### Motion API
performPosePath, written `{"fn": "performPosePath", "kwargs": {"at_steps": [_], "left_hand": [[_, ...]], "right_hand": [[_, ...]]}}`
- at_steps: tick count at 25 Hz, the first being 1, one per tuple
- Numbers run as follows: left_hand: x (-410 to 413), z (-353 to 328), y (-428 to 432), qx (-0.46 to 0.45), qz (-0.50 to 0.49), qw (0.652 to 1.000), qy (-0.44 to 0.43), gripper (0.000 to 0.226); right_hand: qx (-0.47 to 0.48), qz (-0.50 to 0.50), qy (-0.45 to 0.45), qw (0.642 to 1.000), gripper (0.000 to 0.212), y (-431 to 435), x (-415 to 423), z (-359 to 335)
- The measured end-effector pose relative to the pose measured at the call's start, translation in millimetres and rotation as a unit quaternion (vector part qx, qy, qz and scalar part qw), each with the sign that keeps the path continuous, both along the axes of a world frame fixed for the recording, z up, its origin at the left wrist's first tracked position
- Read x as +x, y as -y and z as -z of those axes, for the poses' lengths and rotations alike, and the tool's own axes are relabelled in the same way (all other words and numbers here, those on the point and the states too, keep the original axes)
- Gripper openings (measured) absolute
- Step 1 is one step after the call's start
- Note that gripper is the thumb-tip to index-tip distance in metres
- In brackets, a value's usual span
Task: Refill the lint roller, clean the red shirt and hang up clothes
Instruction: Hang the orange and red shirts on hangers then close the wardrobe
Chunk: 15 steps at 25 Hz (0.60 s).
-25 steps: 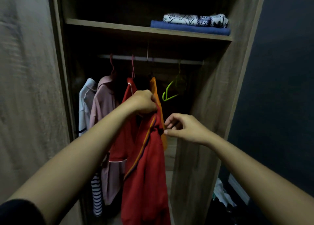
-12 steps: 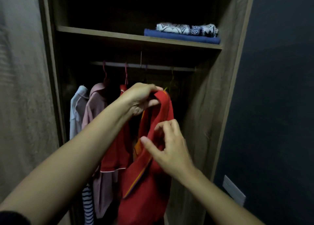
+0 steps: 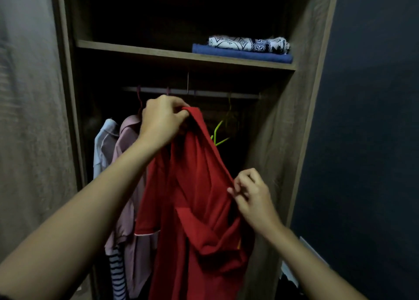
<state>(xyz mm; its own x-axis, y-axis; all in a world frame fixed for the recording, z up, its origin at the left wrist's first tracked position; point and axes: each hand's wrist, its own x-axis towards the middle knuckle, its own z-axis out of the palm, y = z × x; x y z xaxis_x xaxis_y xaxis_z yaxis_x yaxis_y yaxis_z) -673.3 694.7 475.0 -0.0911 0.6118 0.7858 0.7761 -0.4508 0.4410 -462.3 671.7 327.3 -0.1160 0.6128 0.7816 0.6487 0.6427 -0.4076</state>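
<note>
— Where is the red shirt (image 3: 199,197) sitting right now?

— It is hanging in the air in front of the open wardrobe (image 3: 283,141), below the rail (image 3: 204,92), and both hands are carrying it.

— How is each grip looking?

— The left hand (image 3: 161,123) is holding the topmost fold up high, with its grip curled and pinching the cloth just under the rail. The right hand (image 3: 251,193) is working lower down and to the right, with thumb and fingertips pinching the shirt's edge (the fabric is stretching in a slanted line between the two hands). The rest of the shirt is drooping down past the bottom of the view.

— What is hanging around it?

— A pink garment (image 3: 127,145) and a pale shirt (image 3: 102,145) are hanging to the left, with a striped piece (image 3: 116,274) showing beneath them. A green hanger (image 3: 218,136) is peeking out just behind the red shirt on the right, bare as far as I can see.

— And higher up?

— On the shelf (image 3: 158,52), a patterned cloth (image 3: 247,43) is lying folded on top of a blue one (image 3: 242,56), at the right end.
</note>
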Motion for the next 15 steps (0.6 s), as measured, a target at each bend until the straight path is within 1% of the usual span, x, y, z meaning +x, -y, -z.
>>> {"fn": "performPosePath", "kwargs": {"at_steps": [2,4,5,7,9,10,11,13,14,15], "left_hand": [[-10,7,-7,-0.016,-0.074,0.997,-0.031,0.025],[-14,18,-14,-0.01,-0.113,0.991,-0.072,0.025],[-15,26,-18,0.015,-0.105,0.991,-0.083,0.025],[-20,47,-28,0.072,-0.04,0.993,-0.087,0.024],[-28,70,-33,0.089,0.026,0.991,-0.101,0.025],[-30,77,-33,0.085,0.049,0.988,-0.117,0.026],[-32,81,-31,0.078,0.067,0.986,-0.133,0.026],[-34,77,-31,0.068,0.09,0.982,-0.149,0.025],[-35,73,-33,0.067,0.088,0.982,-0.155,0.025],[-36,69,-36,0.063,0.078,0.981,-0.169,0.029]], "right_hand": [[0.016,0.02,0.045,0.999,0.032,-8,30,-17],[0.024,0.067,0.076,0.995,0.033,-19,53,-41],[0.009,0.095,0.098,0.991,0.032,-23,61,-50],[-0.059,0.156,0.167,0.972,0.032,-28,73,-60],[-0.14,0.189,0.21,0.949,0.041,-27,83,-59],[-0.15,0.191,0.219,0.945,0.044,-26,86,-58],[-0.125,0.182,0.22,0.95,0.043,-24,88,-60],[-0.067,0.11,0.171,0.977,0.041,-23,86,-67],[-0.058,0.067,0.135,0.987,0.044,-23,86,-73],[-0.054,0.046,0.111,0.991,0.046,-24,86,-78]]}}
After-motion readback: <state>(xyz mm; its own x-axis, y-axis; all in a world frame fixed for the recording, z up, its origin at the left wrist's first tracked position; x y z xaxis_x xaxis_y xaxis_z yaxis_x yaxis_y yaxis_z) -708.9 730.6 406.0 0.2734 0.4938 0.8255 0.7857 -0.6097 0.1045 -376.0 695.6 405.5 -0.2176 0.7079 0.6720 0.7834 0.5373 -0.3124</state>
